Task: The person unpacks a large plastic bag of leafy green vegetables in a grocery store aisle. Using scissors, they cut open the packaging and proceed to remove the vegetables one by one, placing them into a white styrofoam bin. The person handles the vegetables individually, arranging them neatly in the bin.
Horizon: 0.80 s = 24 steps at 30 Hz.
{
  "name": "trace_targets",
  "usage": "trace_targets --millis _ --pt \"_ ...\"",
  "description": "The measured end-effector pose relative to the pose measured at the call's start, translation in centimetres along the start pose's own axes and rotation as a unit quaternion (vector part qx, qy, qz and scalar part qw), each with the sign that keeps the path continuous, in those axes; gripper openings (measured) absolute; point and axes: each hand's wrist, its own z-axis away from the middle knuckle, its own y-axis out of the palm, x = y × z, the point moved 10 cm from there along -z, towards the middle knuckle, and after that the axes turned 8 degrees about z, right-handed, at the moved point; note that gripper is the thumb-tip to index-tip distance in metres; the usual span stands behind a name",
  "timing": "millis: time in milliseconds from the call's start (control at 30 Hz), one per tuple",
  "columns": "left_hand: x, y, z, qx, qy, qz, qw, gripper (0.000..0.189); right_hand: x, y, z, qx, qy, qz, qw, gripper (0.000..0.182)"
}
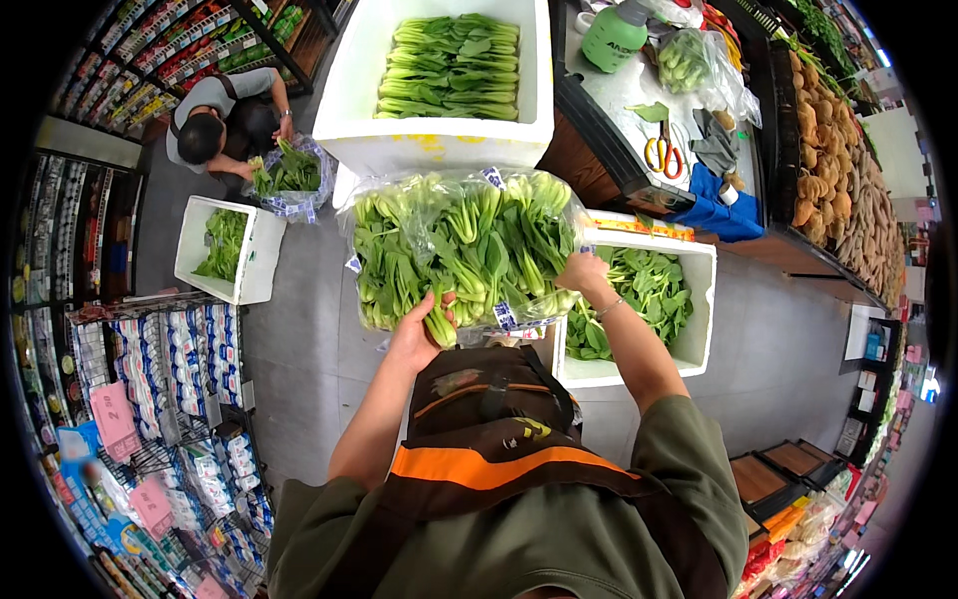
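My left hand (419, 329) holds a head of bok choy (440, 326) by its pale stem end, at the near edge of a plastic-lined pile. The clear plastic bag (389, 196) with blue-printed patches lies spread under and around many green heads (486, 254). At the pile's right edge is my right hand (586, 274), its fingers curled against leaves and plastic; what they grip is hidden. Below that hand, a white foam box (700, 307) holds loose green leaves (647, 288). Beyond the pile stands a larger foam box (348, 112) with bok choy (453, 71) laid in neat rows.
A person (217, 112) crouches at the left, hands on greens in a bag (296, 180), near a small foam box (262, 251). Scissors (664, 153) and a green spray bottle (615, 37) lie on the right counter (617, 97). A wire rack (168, 442) stands at lower left.
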Motion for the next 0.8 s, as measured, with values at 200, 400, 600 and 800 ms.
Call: trace_targets --millis 200,400,600,800 --pt "0.8 1.6 0.4 0.030 -0.006 0.023 0.999 0.032 -0.6 0.6 -0.9 0.027 -0.145 -0.280 0.949 0.039" --pt "2.7 2.4 -0.8 0.067 -0.029 0.009 0.997 0.033 0.8 -4.6 3.9 0.065 -0.267 -0.521 0.808 0.041" --pt "2.9 3.8 -1.3 0.044 0.027 -0.046 0.998 0.028 2.3 -4.4 6.7 0.160 -0.292 -0.679 0.655 0.046" --pt "3.0 5.7 -1.5 0.078 0.052 -0.037 0.995 0.030 6.7 -4.9 12.2 0.199 -0.331 -0.702 0.598 0.045"
